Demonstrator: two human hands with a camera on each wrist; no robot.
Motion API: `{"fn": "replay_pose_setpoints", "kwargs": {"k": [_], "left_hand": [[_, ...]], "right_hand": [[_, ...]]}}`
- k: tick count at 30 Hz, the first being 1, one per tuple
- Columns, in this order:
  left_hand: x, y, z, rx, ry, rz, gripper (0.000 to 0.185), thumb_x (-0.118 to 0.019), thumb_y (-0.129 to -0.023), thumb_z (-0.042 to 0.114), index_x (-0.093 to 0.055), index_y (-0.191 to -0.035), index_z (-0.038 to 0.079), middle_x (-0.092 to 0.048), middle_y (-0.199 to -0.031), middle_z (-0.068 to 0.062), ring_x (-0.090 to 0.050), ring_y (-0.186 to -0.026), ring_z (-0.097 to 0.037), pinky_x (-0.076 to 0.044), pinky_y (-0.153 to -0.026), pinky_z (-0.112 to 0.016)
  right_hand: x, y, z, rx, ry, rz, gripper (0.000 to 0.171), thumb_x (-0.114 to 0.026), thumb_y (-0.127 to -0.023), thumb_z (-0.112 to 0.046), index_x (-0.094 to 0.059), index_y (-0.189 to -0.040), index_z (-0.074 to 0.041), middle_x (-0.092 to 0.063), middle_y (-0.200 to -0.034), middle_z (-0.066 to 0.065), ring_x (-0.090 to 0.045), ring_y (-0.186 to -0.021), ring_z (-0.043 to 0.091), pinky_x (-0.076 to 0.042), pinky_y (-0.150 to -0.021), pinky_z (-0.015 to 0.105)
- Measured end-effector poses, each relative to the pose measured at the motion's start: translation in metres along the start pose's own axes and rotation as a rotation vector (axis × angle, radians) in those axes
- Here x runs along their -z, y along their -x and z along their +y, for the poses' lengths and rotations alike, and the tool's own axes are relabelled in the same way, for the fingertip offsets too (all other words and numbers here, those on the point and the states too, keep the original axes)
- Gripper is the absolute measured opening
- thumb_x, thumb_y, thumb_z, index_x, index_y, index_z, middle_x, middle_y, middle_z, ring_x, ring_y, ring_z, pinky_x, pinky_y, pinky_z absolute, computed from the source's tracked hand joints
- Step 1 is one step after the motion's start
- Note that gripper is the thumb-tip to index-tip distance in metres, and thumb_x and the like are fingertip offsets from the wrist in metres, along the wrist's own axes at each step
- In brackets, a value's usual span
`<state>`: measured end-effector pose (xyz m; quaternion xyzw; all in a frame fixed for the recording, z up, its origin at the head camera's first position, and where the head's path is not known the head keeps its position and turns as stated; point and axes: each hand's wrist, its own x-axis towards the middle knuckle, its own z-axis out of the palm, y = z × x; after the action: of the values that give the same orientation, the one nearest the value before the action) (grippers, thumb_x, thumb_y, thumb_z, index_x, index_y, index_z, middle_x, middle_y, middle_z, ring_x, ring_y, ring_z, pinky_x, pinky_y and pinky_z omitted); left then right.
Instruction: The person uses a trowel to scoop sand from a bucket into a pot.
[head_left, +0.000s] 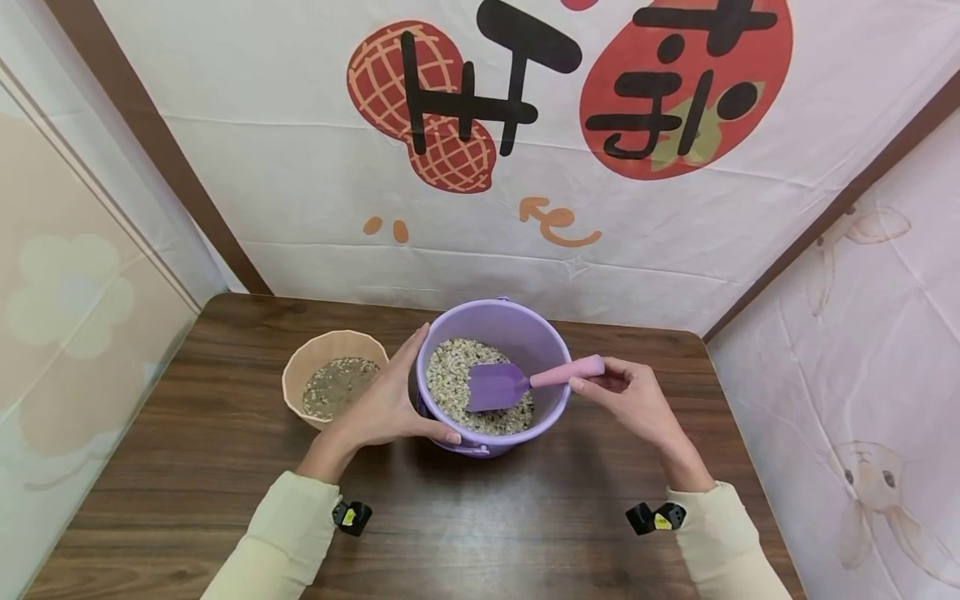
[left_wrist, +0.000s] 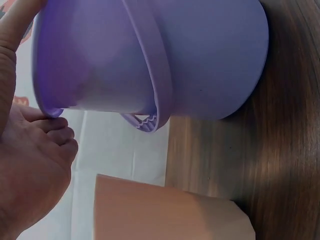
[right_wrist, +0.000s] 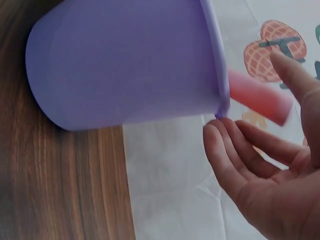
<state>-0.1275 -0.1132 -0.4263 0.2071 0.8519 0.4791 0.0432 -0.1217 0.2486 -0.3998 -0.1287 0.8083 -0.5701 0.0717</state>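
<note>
A purple bucket (head_left: pixel 495 307) stands on the table, partly filled with a pale grain-like mix (head_left: pixel 447 375). On the mix lies a small shovel (head_left: pixel 498 387) with a purple blade, its pink handle (head_left: pixel 566 372) leaning out over the right rim. My left hand (head_left: pixel 382 404) holds the bucket's left side at the rim, thumb in front and fingers farther back. Beside the handle's end is my right hand (head_left: pixel 633 400); in the right wrist view its thumb and fingers are spread apart around the handle without gripping it, fingertips close to the rim.
A peach-coloured bowl (head_left: pixel 300 367) with murky liquid and floating grains stands left of the bucket, partly behind my left hand. The wooden table (head_left: pixel 487 533) meets a printed cloth (head_left: pixel 300 208) at its back edge, with more cloth at both sides.
</note>
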Motion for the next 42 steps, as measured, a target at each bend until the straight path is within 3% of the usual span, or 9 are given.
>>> {"fn": "replay_pose_setpoints", "kwargs": {"k": [2, 5, 9, 14, 25, 31, 36, 42], "left_hand": [[0.000, 0.000, -0.001, 0.003, 0.004, 0.006, 0.153, -0.102, -0.048, 0.047, -0.009, -0.164, 0.008, -0.014, -0.167, -0.017, -0.020, -0.151, -0.033, -0.023, -0.119, -0.056], [-0.001, -0.001, -0.002, 0.002, 0.017, 0.010, 0.153, -0.102, -0.048, 0.046, -0.010, -0.164, 0.008, -0.016, -0.167, -0.018, -0.021, -0.151, -0.033, -0.023, -0.119, -0.057], [-0.001, -0.002, -0.003, -0.002, 0.041, 0.010, 0.154, -0.103, -0.047, 0.046, -0.010, -0.164, 0.010, -0.015, -0.167, -0.017, -0.021, -0.151, -0.032, -0.023, -0.119, -0.057], [-0.001, -0.003, -0.004, -0.004, 0.050, 0.011, 0.155, -0.103, -0.046, 0.045, -0.010, -0.164, 0.011, -0.015, -0.167, -0.016, -0.021, -0.151, -0.032, -0.023, -0.119, -0.057], [-0.002, -0.003, -0.003, 0.012, 0.031, -0.004, 0.155, -0.102, -0.047, 0.051, -0.009, -0.164, 0.012, -0.013, -0.168, -0.016, -0.019, -0.152, -0.032, -0.022, -0.119, -0.056], [-0.002, -0.002, -0.003, 0.022, 0.018, -0.005, 0.154, -0.101, -0.047, 0.052, -0.009, -0.164, 0.012, -0.013, -0.168, -0.016, -0.018, -0.152, -0.033, -0.022, -0.119, -0.057], [-0.001, -0.002, -0.003, 0.022, 0.008, 0.001, 0.154, -0.101, -0.047, 0.051, -0.009, -0.164, 0.012, -0.013, -0.167, -0.017, -0.019, -0.151, -0.033, -0.023, -0.119, -0.057], [-0.001, -0.001, -0.004, 0.018, 0.010, 0.005, 0.154, -0.101, -0.047, 0.052, -0.010, -0.164, 0.013, -0.014, -0.167, -0.017, -0.019, -0.151, -0.033, -0.023, -0.119, -0.058]], "right_hand": [[-0.005, -0.003, -0.001, 0.026, -0.022, -0.014, 0.022, -0.074, -0.095, -0.024, -0.077, -0.115, -0.015, -0.077, -0.108, 0.004, -0.071, -0.105, 0.028, -0.057, -0.086, 0.035], [-0.010, -0.005, -0.002, 0.032, -0.002, 0.032, 0.020, -0.075, -0.094, -0.027, -0.079, -0.110, -0.015, -0.078, -0.103, 0.003, -0.071, -0.100, 0.024, -0.058, -0.082, 0.033], [-0.014, -0.005, -0.004, -0.003, 0.126, 0.190, 0.022, -0.081, -0.089, -0.030, -0.080, -0.098, -0.010, -0.075, -0.083, 0.001, -0.063, -0.071, 0.014, -0.049, -0.059, 0.025], [-0.019, -0.006, -0.008, -0.006, 0.248, 0.296, 0.026, -0.084, -0.086, -0.030, -0.080, -0.091, -0.005, -0.068, -0.072, 0.003, -0.052, -0.061, 0.012, -0.041, -0.051, 0.023], [-0.024, -0.003, -0.025, 0.001, 0.272, 0.351, 0.022, -0.083, -0.086, -0.038, -0.082, -0.088, -0.015, -0.075, -0.079, -0.002, -0.054, -0.059, 0.011, -0.042, -0.050, 0.024], [-0.026, -0.004, -0.030, 0.031, 0.269, 0.385, 0.019, -0.083, -0.087, -0.029, -0.081, -0.089, -0.010, -0.076, -0.082, 0.001, -0.060, -0.066, 0.010, -0.044, -0.052, 0.021], [-0.031, -0.008, -0.032, 0.067, 0.183, 0.373, 0.017, -0.083, -0.088, -0.026, -0.081, -0.090, -0.009, -0.077, -0.084, 0.002, -0.069, -0.071, 0.012, -0.051, -0.057, 0.020], [-0.039, -0.013, -0.032, 0.053, 0.191, 0.360, 0.018, -0.083, -0.088, -0.031, -0.081, -0.089, -0.014, -0.076, -0.080, -0.003, -0.061, -0.064, 0.008, -0.046, -0.054, 0.020]]}}
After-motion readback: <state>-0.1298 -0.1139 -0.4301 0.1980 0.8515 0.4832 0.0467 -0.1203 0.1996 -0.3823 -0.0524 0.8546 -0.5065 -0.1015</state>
